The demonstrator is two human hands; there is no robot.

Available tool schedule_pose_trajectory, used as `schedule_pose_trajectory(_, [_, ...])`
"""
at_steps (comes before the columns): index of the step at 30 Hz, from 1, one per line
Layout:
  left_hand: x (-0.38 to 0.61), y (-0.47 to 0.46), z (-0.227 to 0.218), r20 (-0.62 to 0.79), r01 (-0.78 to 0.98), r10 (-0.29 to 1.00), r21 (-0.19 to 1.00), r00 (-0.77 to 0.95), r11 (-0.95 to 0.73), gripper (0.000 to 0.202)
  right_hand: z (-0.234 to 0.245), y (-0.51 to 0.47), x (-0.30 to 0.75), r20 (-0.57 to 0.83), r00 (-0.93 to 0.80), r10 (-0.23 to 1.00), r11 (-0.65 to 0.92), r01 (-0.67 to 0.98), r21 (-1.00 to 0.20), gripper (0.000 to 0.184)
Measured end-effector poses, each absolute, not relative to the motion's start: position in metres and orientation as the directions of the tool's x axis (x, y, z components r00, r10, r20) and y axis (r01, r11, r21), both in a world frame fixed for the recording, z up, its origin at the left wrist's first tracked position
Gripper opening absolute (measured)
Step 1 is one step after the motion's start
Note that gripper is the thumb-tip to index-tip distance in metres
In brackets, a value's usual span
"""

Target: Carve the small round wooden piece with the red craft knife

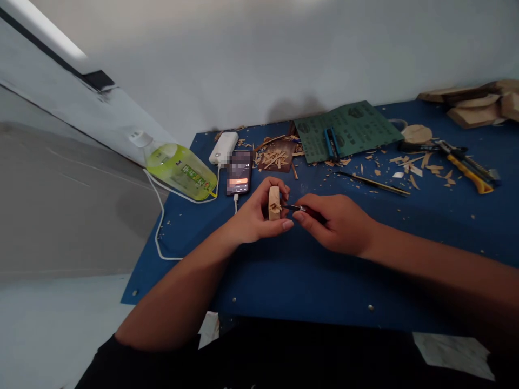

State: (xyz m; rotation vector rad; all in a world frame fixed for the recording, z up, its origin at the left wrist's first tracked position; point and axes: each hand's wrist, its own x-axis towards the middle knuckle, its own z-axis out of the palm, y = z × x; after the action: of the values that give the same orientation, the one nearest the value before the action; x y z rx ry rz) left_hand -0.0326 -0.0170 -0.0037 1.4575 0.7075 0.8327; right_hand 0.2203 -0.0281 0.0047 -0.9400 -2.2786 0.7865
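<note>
A small pale block of wood stands upright in my left hand, whose fingers and thumb wrap round it. Its lower face has a rough, splintered hollow. My right hand grips the dark red handle of a carving knife. The thin blade points left, its tip at or close to the hollow; whether it touches the wood I cannot tell. Both hands are above the front middle of the blue table.
Behind my hands lie a phone on a cable, a white power bank, green sandpaper and wood shavings. A bottle of yellow-green liquid is at left. A yellow utility knife and wood pieces are at right.
</note>
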Motion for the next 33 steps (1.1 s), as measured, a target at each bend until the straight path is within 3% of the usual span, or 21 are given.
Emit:
schedule_pose_trajectory(7, [-0.033, -0.017, -0.005, 0.079, -0.062, 0.827, 0.997, 0.557, -0.054, 0.057, 0.006, -0.030, 0.220, 0.272, -0.611, 0.744, 0.617, 0.470, -0.632, 0.038])
schedule_pose_trajectory(15, [-0.024, -0.026, -0.003, -0.076, -0.154, 0.776, 0.964, 0.627, 0.218, 0.061, 0.003, -0.036, 0.220, 0.506, -0.563, 0.653, 0.729, 0.648, -0.218, 0.041])
schedule_pose_trajectory(19, [-0.022, -0.030, 0.002, -0.112, -0.179, 0.767, 0.942, 0.632, 0.284, 0.065, 0.004, -0.038, 0.220, 0.585, -0.549, 0.597, 0.737, 0.663, -0.130, 0.041])
schedule_pose_trajectory(25, [-0.027, -0.022, -0.004, -0.021, -0.077, 0.814, 0.994, 0.580, 0.080, 0.062, 0.006, -0.038, 0.221, 0.623, -0.536, 0.569, 0.744, 0.659, -0.113, 0.037])
schedule_pose_trajectory(28, [-0.026, -0.020, 0.000, 0.049, 0.034, 0.891, 0.997, 0.451, -0.072, 0.065, 0.006, -0.038, 0.220, 0.616, -0.539, 0.574, 0.736, 0.670, -0.100, 0.039])
schedule_pose_trajectory(33, [-0.026, -0.017, -0.002, 0.152, 0.106, 0.943, 0.976, 0.296, -0.190, 0.088, 0.013, -0.043, 0.218, 0.423, -0.525, 0.738, 0.642, 0.740, -0.201, 0.049])
